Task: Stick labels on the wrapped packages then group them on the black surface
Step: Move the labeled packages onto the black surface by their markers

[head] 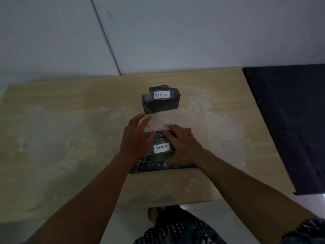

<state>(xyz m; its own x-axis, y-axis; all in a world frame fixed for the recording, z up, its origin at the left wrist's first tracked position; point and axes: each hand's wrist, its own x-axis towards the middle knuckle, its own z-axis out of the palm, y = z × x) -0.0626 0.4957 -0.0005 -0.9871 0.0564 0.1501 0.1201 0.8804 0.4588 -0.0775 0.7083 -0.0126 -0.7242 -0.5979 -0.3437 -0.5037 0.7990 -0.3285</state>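
Observation:
A flat black wrapped package (154,164) lies on the wooden table (61,138) near me, with a white label (161,148) reading "TIMA" on top. My right hand (182,147) lies flat on the package's right side with straight fingers. At the package's left edge my left hand (137,138) is open, fingers raised above it. A second, taller wrapped black package (161,103) stands farther back, and it carries its own white label (162,95). The black surface (290,120) lies to the right of the table.
A grey wall rises behind the table. The tabletop has pale worn patches around the packages. My patterned clothing and a foot show below the table's front edge.

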